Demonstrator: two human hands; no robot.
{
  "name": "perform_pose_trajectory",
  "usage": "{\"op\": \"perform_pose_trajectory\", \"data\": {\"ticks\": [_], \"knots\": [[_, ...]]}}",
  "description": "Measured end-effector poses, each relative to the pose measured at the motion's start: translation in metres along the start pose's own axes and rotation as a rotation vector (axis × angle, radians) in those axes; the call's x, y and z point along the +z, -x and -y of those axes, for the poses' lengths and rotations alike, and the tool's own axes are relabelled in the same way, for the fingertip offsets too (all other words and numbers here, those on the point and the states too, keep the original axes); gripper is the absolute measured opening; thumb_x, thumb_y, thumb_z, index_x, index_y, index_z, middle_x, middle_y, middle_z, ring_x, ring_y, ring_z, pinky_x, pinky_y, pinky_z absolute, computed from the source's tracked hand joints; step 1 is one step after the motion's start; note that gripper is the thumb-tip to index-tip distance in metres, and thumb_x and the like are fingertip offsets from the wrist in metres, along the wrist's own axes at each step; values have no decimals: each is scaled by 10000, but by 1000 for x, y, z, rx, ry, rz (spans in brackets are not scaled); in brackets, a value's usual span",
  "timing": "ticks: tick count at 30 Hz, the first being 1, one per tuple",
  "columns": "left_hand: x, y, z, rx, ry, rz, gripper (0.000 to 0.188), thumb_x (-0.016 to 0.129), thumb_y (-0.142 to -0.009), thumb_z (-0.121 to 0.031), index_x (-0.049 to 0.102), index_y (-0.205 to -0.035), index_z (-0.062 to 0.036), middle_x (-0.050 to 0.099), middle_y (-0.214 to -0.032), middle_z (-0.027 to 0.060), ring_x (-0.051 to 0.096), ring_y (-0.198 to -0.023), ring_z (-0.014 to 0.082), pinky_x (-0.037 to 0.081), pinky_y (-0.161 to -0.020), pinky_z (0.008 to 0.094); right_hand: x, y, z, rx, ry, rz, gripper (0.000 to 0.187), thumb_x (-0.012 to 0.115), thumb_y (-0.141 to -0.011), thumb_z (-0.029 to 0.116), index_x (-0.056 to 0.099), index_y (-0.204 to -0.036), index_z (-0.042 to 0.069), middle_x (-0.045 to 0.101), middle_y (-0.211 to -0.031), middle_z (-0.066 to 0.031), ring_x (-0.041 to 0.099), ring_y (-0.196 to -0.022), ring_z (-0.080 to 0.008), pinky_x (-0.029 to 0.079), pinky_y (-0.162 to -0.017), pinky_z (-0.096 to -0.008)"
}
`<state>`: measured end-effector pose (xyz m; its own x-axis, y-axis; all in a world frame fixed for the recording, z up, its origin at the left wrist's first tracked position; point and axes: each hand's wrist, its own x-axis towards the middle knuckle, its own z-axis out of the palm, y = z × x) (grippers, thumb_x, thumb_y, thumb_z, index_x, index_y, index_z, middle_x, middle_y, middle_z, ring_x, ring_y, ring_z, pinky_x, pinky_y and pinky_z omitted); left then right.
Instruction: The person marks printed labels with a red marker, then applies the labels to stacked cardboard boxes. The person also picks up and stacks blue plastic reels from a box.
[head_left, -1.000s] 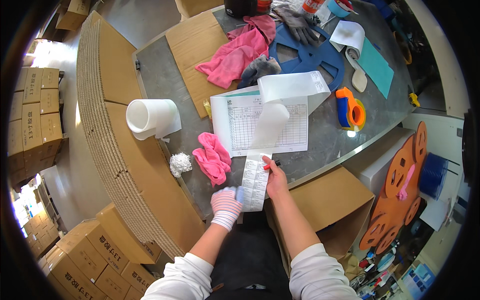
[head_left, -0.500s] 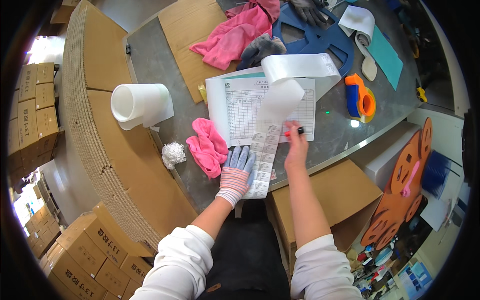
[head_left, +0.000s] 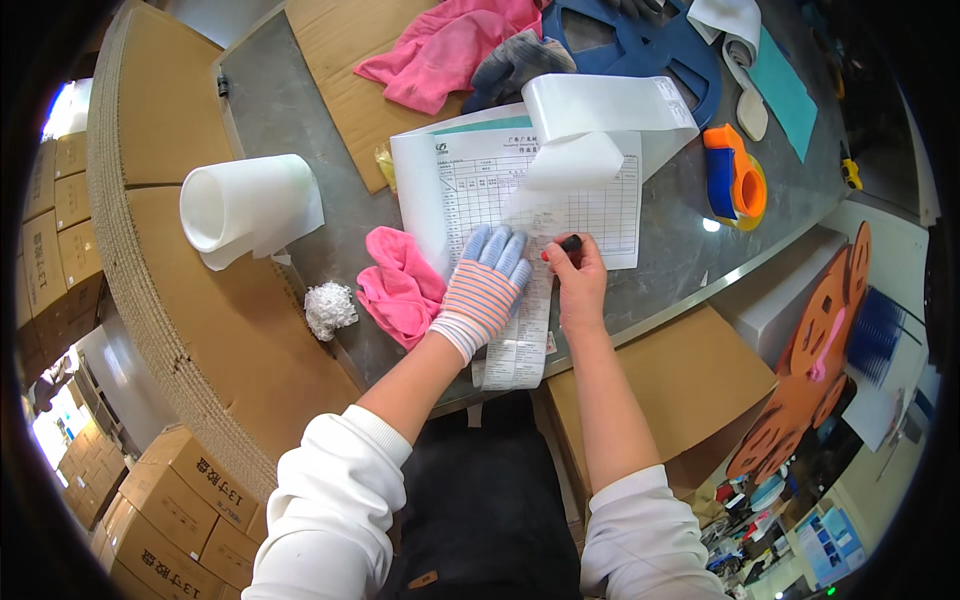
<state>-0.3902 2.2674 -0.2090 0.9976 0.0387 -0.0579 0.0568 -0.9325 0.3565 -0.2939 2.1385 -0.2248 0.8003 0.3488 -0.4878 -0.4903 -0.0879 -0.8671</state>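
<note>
My left hand point(head_left: 487, 283), in a striped grey-blue and orange glove, lies flat with its fingers stretched over a long strip of printed labels point(head_left: 515, 362). Bare, my right hand point(head_left: 582, 285) pinches a short red-and-black marker point(head_left: 570, 244) beside the strip's right edge. Beneath the strip's upper part is a printed form with a grid point(head_left: 612, 220). From the strip's far end, a loose, translucent white band point(head_left: 600, 105) loops over the form. A crumpled pink cloth point(head_left: 400, 290) rests just left of my gloved hand.
Left on the grey table point(head_left: 660, 290) stand a white roll point(head_left: 250, 205) and a crumpled white ball point(head_left: 330, 310). An orange-and-blue tape dispenser point(head_left: 735, 180) is at right. Stacked cardboard sheets point(head_left: 200, 280) line the left side; a cardboard box point(head_left: 660, 375) sits below the front edge.
My left hand has slid up and right from the strip's left edge onto the labels. My right hand's fingers have curled closer around the marker. The whole view has shifted slightly.
</note>
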Motion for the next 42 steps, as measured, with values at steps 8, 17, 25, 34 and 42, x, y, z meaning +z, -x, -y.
{"op": "perform_pose_trajectory", "data": {"ticks": [8,17,25,34,42], "knots": [[24,2,12,-25,77,-151,615,715,-719,-256,526,-1273,-68,520,-1364,145,454,-1305,348,311,-1126,519,1,10,14,-51,319,-25,163,698,-909,133,625,-1025,45,615,-871,3,566,-799,-89,458,-722,-252],[37,-2,14,-67,221,-290,603,714,-677,-200,503,-1227,-71,553,-1344,148,496,-1259,356,328,-1103,546,8,7,32,-409,1143,412,202,700,-826,132,623,-1001,68,589,-924,-90,624,-886,-307,525,-725,-428],[50,3,10,-109,125,-273,303,627,-775,-198,583,-1055,-93,533,-1387,130,475,-1305,318,327,-1124,513,28,-10,89,-846,1108,452,325,720,-792,148,631,-1093,65,640,-1070,-75,644,-988,-264,530,-823,-392],[39,-6,7,-125,112,-252,315,674,-724,-209,607,-1007,-87,507,-1417,166,472,-1309,342,342,-1110,523,59,-127,117,-975,1774,992,107,668,-789,109,736,-830,181,693,-823,-7,639,-968,-184,391,-1028,-398],[43,-36,14,-192,95,-258,329,656,-789,-221,628,-1075,-61,447,-1471,218,408,-1369,402,286,-1146,544,72,-139,104,-989,1961,1120,139,629,-805,125,746,-742,165,716,-762,-30,674,-874,-194,441,-878,-355]]}}
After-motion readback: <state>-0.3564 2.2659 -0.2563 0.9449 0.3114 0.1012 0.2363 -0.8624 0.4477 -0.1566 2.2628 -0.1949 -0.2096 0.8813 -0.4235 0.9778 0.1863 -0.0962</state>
